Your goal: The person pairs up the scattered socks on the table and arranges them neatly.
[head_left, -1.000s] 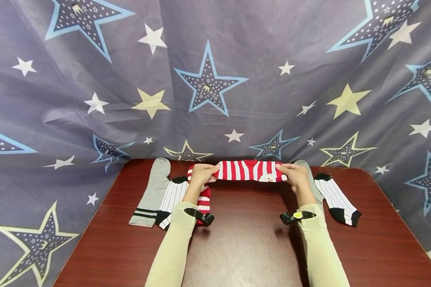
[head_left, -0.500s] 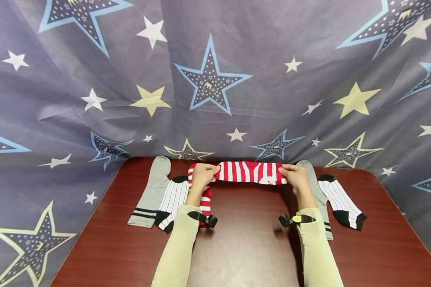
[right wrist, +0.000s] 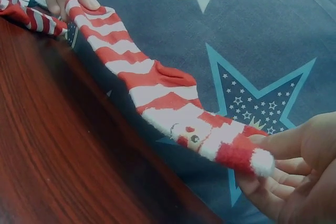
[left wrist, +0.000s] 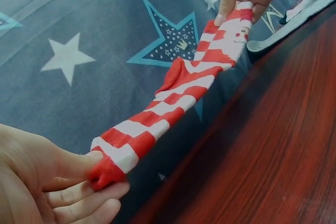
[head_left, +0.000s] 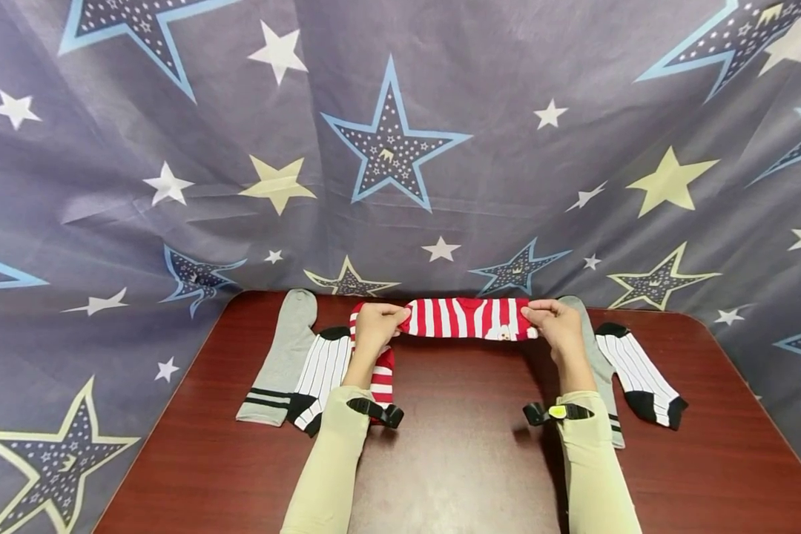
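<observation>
A red-and-white striped sock (head_left: 463, 318) is stretched sideways between both hands above the far part of the table. My left hand (head_left: 377, 326) pinches its red cuff end (left wrist: 109, 174) between thumb and fingers. At the other end my right hand (head_left: 557, 326) pinches the toe, beside a fuzzy Santa face (right wrist: 191, 135) and a white pompom (right wrist: 262, 162). The heel bulges upward midway along the sock. A second red-and-white striped sock (head_left: 383, 378) lies on the table, partly hidden behind the left hand and forearm.
Left on the brown table (head_left: 454, 445) lie a grey sock (head_left: 283, 348) with black bands and a white sock (head_left: 322, 363) with black lines. On the right are another grey sock (head_left: 595, 356), partly covered by the right arm, and another white-and-black sock (head_left: 634, 367). A star-patterned curtain (head_left: 480, 178) hangs behind.
The head view has shifted slightly, and the right forearm uncovers more of the grey sock on the right. Both hands keep the striped sock stretched between them.
</observation>
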Demonstrator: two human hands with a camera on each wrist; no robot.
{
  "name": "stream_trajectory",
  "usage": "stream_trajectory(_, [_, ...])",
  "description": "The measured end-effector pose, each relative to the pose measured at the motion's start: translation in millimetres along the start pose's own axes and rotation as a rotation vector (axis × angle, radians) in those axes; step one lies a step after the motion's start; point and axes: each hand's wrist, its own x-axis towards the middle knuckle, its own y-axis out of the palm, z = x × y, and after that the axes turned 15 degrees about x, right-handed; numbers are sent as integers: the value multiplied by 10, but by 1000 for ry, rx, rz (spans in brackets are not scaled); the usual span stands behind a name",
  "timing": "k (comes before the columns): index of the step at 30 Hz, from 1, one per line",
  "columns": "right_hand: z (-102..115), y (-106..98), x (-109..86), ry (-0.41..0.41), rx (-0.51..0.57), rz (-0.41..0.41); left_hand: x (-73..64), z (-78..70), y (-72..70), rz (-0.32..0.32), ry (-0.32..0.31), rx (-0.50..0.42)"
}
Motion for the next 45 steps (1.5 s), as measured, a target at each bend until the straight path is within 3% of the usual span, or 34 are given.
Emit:
stream_trajectory(7, [15, -1, -24, 0, 10, 1, -24, 2, -2, -44, 51, 34])
stream_trajectory(18, [14, 9, -72, -14, -38, 41, -62, -13, -14, -35, 100, 114])
stream_trajectory(33, [-13, 40, -58, -33, -112, 86, -93, -58, 33, -79, 126, 284])
stream_trajectory(45, [-63, 28, -70, -9, -140, 120, -138, -50, 89, -81, 121, 306])
